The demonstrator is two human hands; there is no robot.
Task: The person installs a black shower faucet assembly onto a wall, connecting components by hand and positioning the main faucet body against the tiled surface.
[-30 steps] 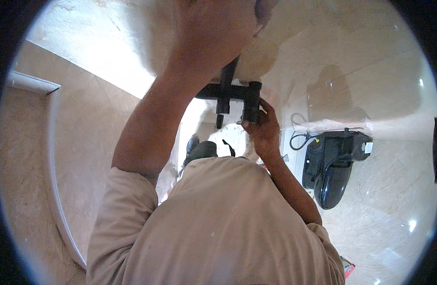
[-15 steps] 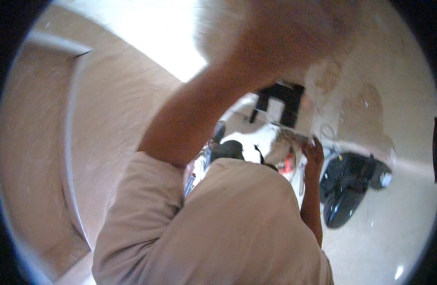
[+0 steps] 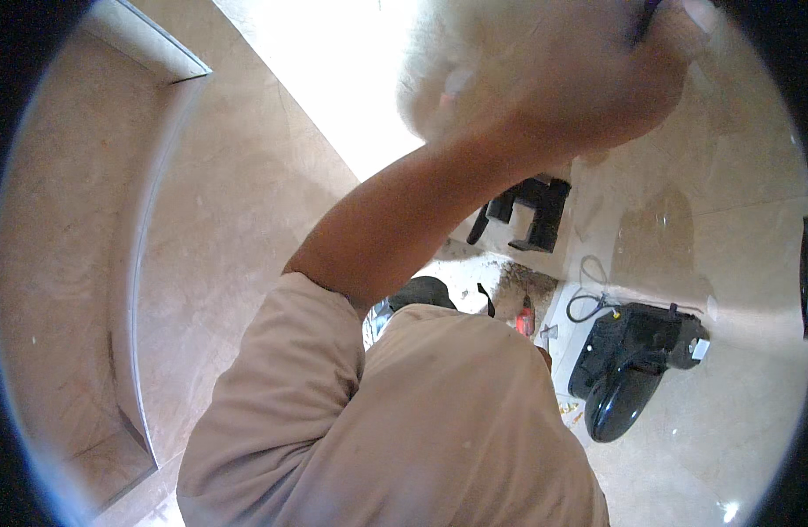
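Observation:
My left arm reaches up across the view, and my left hand (image 3: 628,83) is raised near a tan tiled surface at the upper right. Its fingers are curled with the thumb showing, and a small dark thing (image 3: 648,19) lies at the grip, too cut off to name. Only a sliver of my right hand (image 3: 545,356) shows beside my torso; its fingers are hidden. Just above that hand is a red-handled tool (image 3: 525,318) on the littered floor. Below my left forearm is a black frame-like object (image 3: 540,215) with a gap in its middle.
A glossy black fixture (image 3: 628,373), rounded like a toilet, stands at the right with a looped grey hose (image 3: 588,294) beside it. A damp patch (image 3: 654,237) marks the tiles above. On the left is a recessed tiled niche (image 3: 70,263) with a pale edge. Strong light glares at the top.
My left hand has moved further to the right and shows more clearly. My right hand has drawn down, mostly behind my torso. The view has shifted slightly.

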